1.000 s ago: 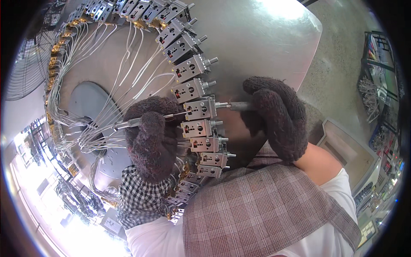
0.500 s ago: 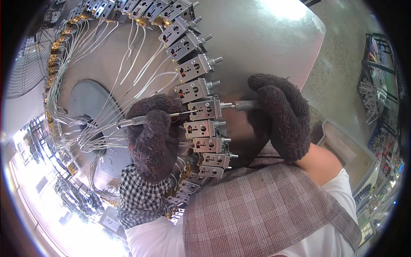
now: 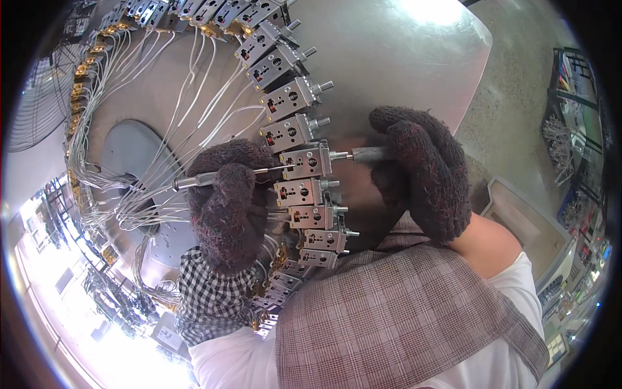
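Both of my hands wear dark knit gloves. My left hand [image 3: 227, 211] is closed round a thin screwdriver-like tool [image 3: 197, 181] with a silver handle; its slim tip reaches the face of a small metal switch box [image 3: 306, 162] with a threaded shaft. On the other side of that box, my right hand [image 3: 431, 175] grips a grey cylindrical handle [image 3: 370, 154]. The narrow metal tip of this tool meets the end of the box's shaft. Similar metal boxes [image 3: 299, 192] sit above and below in a curved row. My left fingertips are partly hidden behind the glove.
Thin white wires [image 3: 223, 123] run from the boxes to the hub of a grey round disc [image 3: 139, 155]. The row curves round a metal table [image 3: 414, 65]. A shallow tray [image 3: 518, 214] stands at the right, and a rack [image 3: 573, 97] lies farther off.
The row of boxes has shifted slightly left and up in the picture, with both hands and tools moving along with it. Both grips look the same.
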Demonstrator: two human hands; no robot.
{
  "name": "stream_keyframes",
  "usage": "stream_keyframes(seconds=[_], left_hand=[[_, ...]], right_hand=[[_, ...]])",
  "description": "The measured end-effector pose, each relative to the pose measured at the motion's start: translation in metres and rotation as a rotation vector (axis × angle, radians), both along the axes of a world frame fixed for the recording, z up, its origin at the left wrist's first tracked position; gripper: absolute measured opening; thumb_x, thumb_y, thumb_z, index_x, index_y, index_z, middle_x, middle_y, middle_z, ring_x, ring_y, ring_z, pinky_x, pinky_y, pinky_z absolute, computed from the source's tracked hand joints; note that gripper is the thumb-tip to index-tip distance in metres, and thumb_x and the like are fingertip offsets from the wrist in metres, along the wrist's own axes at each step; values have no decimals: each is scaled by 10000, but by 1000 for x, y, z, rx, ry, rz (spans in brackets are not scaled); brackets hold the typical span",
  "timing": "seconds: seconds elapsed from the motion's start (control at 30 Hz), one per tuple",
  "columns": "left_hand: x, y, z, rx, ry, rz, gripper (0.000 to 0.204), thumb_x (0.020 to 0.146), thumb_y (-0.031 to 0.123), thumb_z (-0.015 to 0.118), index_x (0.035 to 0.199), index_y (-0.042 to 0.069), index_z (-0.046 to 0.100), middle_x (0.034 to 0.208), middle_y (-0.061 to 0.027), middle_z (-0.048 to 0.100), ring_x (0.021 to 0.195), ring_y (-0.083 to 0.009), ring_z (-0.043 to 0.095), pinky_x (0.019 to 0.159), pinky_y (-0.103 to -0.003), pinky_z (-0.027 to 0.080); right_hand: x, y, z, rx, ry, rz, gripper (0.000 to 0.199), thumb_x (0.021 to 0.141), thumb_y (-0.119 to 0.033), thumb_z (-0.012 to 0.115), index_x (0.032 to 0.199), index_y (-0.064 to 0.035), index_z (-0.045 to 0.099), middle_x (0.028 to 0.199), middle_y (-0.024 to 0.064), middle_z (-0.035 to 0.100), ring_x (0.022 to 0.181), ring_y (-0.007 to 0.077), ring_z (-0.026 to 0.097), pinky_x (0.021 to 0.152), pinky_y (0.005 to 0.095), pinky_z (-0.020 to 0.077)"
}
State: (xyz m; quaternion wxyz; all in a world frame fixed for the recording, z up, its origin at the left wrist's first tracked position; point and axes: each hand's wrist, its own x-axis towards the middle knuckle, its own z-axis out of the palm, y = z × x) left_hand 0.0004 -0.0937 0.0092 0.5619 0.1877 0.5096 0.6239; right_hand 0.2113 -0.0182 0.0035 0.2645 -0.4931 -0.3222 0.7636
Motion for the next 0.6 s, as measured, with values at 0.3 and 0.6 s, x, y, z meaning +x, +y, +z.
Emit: stream_keyframes(seconds=[0.3,0.6], left_hand=[[2,1,-3,32,-44,75,264,800,158,619,987,-11,541,904,-171,600,818,-281,617,709,-400,544],[0,-3,-5,12,-56,52,295,848,207,569,1046,-1,500,951,-137,587,875,-240,587,825,-382,478]], right_hand=[[-9,-10,-6,217,32,-102,378,921,-263,452,1176,16,463,711,97,584,526,134,544,467,244,438],[-8,-9,-3,220,-31,-60,376,933,-257,412,1188,17,444,732,99,586,568,140,549,476,247,438]])
